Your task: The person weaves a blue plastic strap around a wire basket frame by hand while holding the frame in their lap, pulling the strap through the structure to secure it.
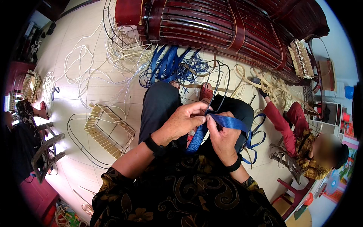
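Note:
Over my lap I work a shiny blue flat strip (230,122) around a black wire frame (223,81). My left hand (181,120) is closed, its thumb and fingers pinching at the wire where the strip meets it. My right hand (224,140) is closed too, the thumb pressing the strip against the fingers close to the left fingertips. A blue-wrapped section (197,139) hangs below, between the hands. The strip's loose end (257,138) trails in loops past my right knee. The exact crossing of strip and wire is partly hidden by my fingers.
Blue strips (170,62) lie heaped before my feet, with pale cords (126,51) to the left. A partly wrapped beige frame (107,130) rests on the floor at left. A dark red slatted bench (211,28) stands ahead. Seated people (298,138) are at both sides.

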Available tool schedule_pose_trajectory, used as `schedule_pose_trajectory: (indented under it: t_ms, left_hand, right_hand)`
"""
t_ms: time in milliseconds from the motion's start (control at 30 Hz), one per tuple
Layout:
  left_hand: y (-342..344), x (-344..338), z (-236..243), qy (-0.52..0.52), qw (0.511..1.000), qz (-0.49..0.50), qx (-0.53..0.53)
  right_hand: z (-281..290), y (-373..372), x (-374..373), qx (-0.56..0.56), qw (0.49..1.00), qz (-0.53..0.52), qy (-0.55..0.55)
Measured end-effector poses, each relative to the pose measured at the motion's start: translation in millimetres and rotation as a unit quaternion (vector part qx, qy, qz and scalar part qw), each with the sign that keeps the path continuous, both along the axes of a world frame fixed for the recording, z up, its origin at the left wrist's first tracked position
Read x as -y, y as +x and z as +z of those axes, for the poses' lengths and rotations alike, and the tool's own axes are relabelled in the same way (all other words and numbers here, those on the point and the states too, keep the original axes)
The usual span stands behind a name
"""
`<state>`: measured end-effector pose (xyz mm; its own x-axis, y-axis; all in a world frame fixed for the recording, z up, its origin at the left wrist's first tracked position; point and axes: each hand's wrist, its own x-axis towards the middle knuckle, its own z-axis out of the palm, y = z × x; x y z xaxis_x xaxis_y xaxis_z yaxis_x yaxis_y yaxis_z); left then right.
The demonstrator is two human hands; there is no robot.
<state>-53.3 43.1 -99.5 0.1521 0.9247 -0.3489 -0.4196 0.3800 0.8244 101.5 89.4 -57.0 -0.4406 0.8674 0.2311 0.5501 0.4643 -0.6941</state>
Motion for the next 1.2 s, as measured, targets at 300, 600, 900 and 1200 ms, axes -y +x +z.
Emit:
schedule_pose_trajectory:
  t_ms: [300, 600, 900, 1200]
  left_hand:
    - [-10.1, 1.6, -1.4, 0.004, 0.997, 0.015, 0.077]
    - [-0.5, 0.8, -2.9, -0.01, 0.999, 0.04, -0.02]
    - [21.3, 2.2, -33.7, 0.047, 0.989, 0.139, 0.01]
    - [-1.7, -4.7, -26.9, 0.04, 0.999, 0.021, 0.018]
  right_hand:
    - [-3.8, -7.6, -3.5, 0.014, 0.999, -0.028, -0.041]
    - [-1.9, 8.0, 0.0, -0.14, 0.941, -0.094, -0.293]
    - [-6.0, -7.5, 5.5, -0.04, 0.999, -0.016, -0.028]
    - [-6.4, -8.3, 0.1, -0.028, 0.998, -0.033, -0.056]
